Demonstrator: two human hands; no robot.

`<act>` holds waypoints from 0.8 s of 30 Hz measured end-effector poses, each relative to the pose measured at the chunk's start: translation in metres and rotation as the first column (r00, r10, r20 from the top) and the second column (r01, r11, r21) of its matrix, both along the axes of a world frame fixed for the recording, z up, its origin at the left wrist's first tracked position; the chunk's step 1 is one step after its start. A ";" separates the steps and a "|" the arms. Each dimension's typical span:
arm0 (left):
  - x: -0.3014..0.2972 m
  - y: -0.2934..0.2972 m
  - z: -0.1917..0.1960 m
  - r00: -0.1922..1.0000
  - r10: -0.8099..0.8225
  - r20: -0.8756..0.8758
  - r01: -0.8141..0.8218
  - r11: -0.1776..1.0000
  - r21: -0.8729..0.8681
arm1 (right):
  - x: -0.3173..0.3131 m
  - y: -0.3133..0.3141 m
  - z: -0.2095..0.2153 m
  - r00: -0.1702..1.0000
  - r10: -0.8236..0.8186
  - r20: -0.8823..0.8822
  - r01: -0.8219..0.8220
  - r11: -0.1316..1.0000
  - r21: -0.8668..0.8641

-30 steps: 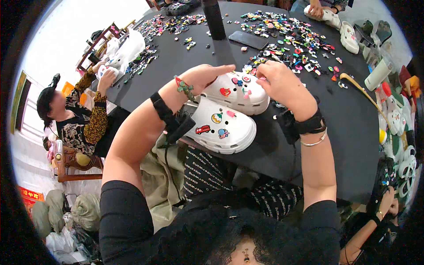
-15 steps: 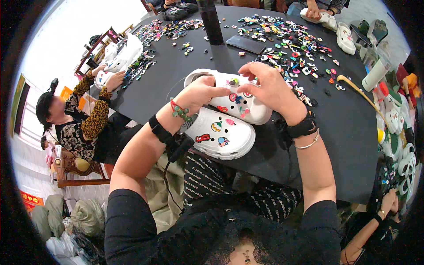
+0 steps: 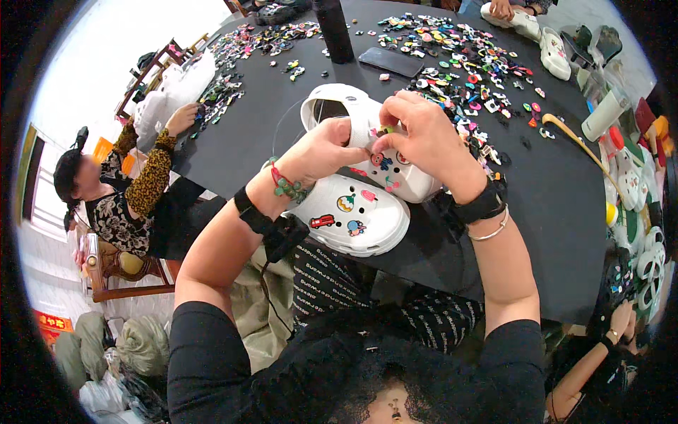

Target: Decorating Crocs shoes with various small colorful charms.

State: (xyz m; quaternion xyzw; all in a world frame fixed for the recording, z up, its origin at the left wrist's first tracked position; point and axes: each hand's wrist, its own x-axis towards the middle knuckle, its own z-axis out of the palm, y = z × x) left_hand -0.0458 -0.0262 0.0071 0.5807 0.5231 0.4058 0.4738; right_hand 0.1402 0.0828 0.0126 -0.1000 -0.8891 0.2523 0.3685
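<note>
A white clog (image 3: 417,183) with several colourful charms on its toe is held over the near edge of the black table. My left hand (image 3: 318,157) grips its side, the thumb lying along the upper. Above the same clog, my right hand (image 3: 428,136) is closed, thumb and fingertips pinching a small greenish shoe charm (image 3: 385,131) at the upper; the fingers partly hide it. Just nearer to me lies a second white clog (image 3: 381,230), toe to the right, bearing a red truck charm (image 3: 322,221) and other charms. Neither hand touches that one.
Heaps of loose charms (image 3: 459,78) cover the table's far side. A dark phone (image 3: 392,62) and a black tumbler (image 3: 333,32) stand among them. A curved wooden stick (image 3: 579,145) lies at the right edge. Co-workers handle shoes at left and far right.
The held clog has tilted, its heel end rising. My right thumb and fingers have come down and closed on the greenish charm. The co-worker's hand at left has shifted.
</note>
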 end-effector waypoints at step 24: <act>0.002 0.004 0.005 0.959 0.281 -0.042 -0.282 0.930 -0.234 | 0.044 0.028 0.027 0.951 -0.294 0.093 0.299 0.953 -0.045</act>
